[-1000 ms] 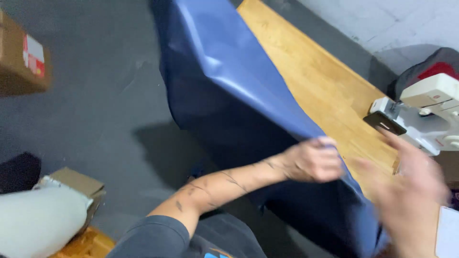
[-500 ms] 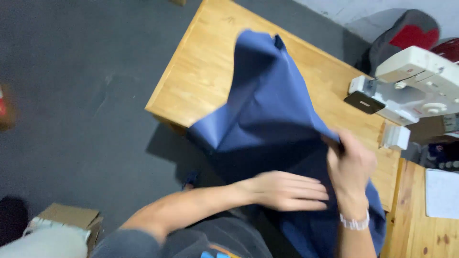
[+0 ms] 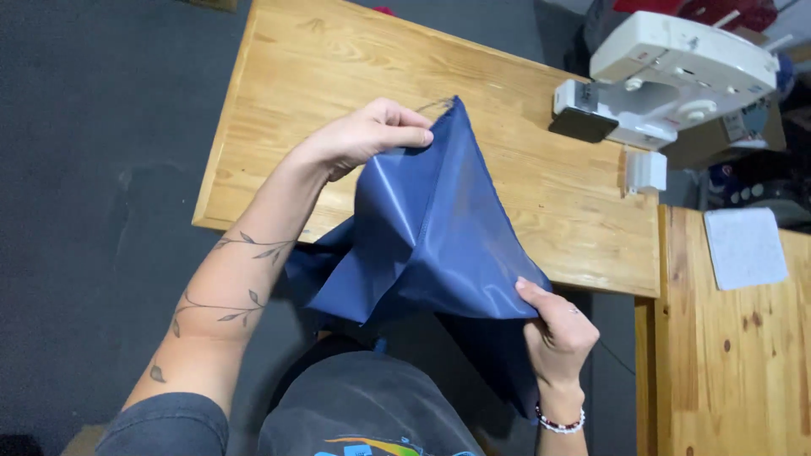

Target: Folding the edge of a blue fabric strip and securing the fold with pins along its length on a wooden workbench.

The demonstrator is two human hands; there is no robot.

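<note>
A piece of shiny dark blue fabric (image 3: 431,236) is stretched between my two hands above the near edge of a wooden table (image 3: 338,76). My left hand (image 3: 367,135) pinches the fabric's upper corner over the tabletop. My right hand (image 3: 557,325) grips a lower edge of the fabric near my body, off the table's front edge. The rest of the cloth hangs in folds down toward my lap.
A white sewing machine (image 3: 676,76) stands at the table's far right. A second wooden table (image 3: 735,371) on the right carries a white sheet of paper (image 3: 748,247). Dark grey floor (image 3: 93,211) lies to the left.
The fabric has been gathered and pulled in closer to me. My left hand has risen to the top corner, and my right hand has dropped to a lower edge.
</note>
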